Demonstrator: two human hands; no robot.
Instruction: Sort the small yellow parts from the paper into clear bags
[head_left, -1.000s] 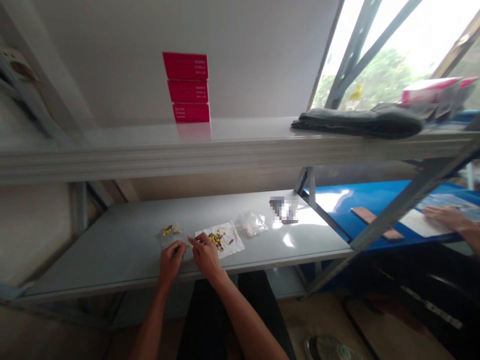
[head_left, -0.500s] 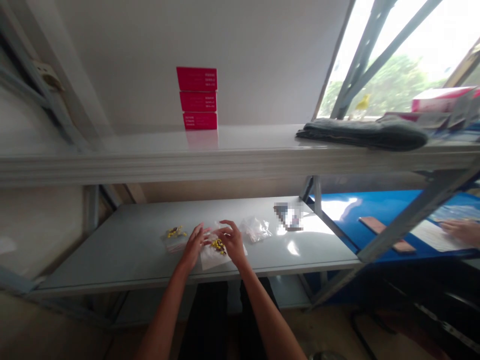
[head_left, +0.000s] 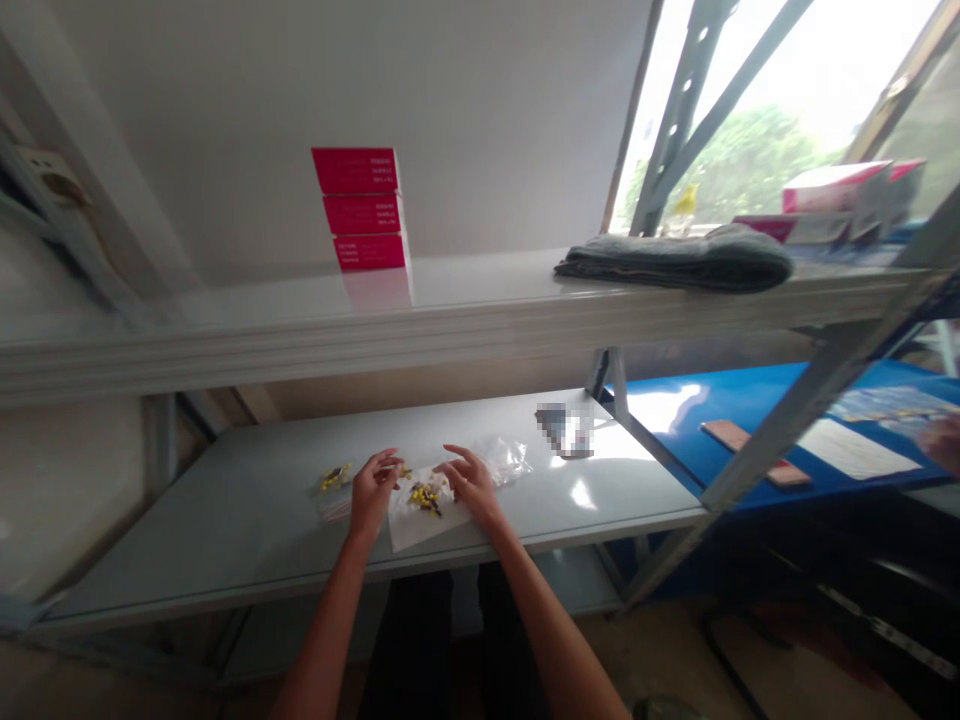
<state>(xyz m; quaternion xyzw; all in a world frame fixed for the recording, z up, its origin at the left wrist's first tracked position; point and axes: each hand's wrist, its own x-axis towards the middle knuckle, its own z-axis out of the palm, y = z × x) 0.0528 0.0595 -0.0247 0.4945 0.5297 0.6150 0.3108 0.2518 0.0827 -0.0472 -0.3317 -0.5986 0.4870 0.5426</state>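
A loose pile of small yellow and dark pieces [head_left: 426, 497] lies on a white sheet or flat bag [head_left: 409, 532] on the grey shelf. At the pile's left, my left hand [head_left: 372, 492] has its fingers half curled and apart. A small yellow piece [head_left: 406, 471] shows right by its fingertips; whether they touch it is unclear. My right hand [head_left: 472, 484] is over the sheet's right side, fingers bent and spread, with nothing visible in them. Left of my left hand lies a clear bag [head_left: 334, 508] with more yellow and dark pieces [head_left: 334, 478] at its top.
Crumpled clear plastic bags [head_left: 510, 460] lie right of my right hand, near a blurred-out item [head_left: 566, 430]. The upper shelf [head_left: 480, 325] carries red boxes [head_left: 366, 215] and a folded grey cloth [head_left: 675, 260]. Another person's hand [head_left: 941, 440] is over the blue table [head_left: 675, 445] at right.
The view has shifted a little. My hands have moved apart, uncovering more of the pile. My left hand's fingers are more curled, and the pieces look more spread out.
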